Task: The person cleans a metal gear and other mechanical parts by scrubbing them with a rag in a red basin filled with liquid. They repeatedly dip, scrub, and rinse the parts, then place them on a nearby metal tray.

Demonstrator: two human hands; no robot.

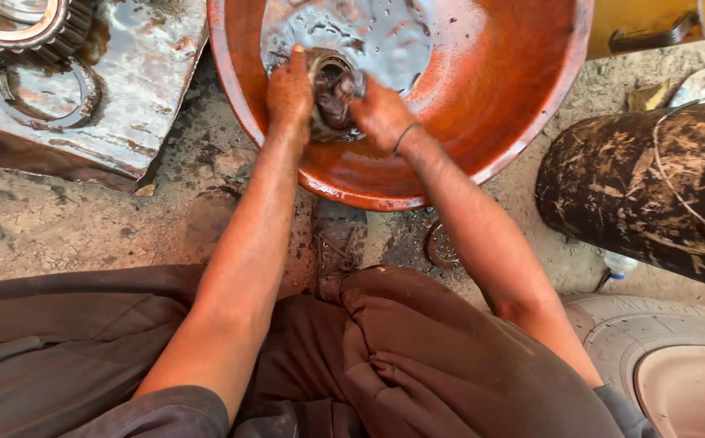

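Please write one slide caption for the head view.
Both hands, left and right, hold a greasy bearing in an orange basin.

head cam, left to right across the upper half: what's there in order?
Metal tray with bearing rings → left hand → round metal part held in the liquid → right hand → right wall of the orange basin → dark mud-caked drum. Both hands grip the part inside the basin.

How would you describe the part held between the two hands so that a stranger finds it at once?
Start at the big orange basin. In its liquid, both hands clasp a round metal bearing. Unlike the bearing rings lying on the metal sheet, it is wet and held.
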